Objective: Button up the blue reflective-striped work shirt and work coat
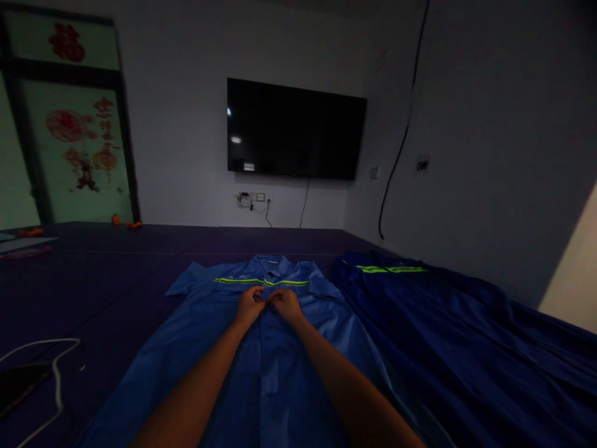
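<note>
Both hands meet at the front placket of a blue work shirt (233, 348) spread flat on a dark surface (93, 280). The left hand (250, 306) and right hand (285, 305) are closed, fingertips pinching the fabric just below the yellow stripe (242, 280). To the right of the grip lies a darker blue garment (443, 336); beyond it, a wall-mounted television (293, 129).

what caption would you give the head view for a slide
Both hands, left hand and right hand, pinch the front placket of a light blue shirt spread flat beside a darker blue garment.
</note>
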`<state>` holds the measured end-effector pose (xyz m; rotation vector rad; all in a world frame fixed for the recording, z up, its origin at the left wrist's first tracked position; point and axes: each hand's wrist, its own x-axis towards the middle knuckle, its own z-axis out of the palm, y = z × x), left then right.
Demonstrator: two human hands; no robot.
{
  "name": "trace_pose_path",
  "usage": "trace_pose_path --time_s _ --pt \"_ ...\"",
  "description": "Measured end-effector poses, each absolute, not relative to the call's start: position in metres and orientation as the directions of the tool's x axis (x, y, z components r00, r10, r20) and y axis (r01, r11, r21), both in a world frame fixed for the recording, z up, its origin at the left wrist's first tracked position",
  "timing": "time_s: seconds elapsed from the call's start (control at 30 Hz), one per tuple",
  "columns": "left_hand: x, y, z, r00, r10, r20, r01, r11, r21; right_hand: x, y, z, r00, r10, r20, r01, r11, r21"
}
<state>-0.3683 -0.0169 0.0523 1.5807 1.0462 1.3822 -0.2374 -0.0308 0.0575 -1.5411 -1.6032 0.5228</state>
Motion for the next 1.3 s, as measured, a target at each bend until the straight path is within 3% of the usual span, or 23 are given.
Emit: trace_pose_path --time_s 0.43,0.97,1.3 --pt "-0.367 -0.018 0.057 0.117 0.92 0.374 0.234 -0.392 0.89 -0.236 -0.022 0.046 0.128 0.948 0.29 0.612 0.155 -0.776" --pt "-0.367 -0.014 0.052 0.093 0.929 0.358 0.27 -0.369 0.889 -0.236 -0.025 0.05 0.115 0.963 0.245 0.524 0.15 -0.838" --pt "-0.368 -0.013 0.051 0.09 0.925 0.368 0.313 -0.377 0.872 -0.236 -0.03 0.055 0.042 0.951 0.307 0.611 0.219 -0.761"
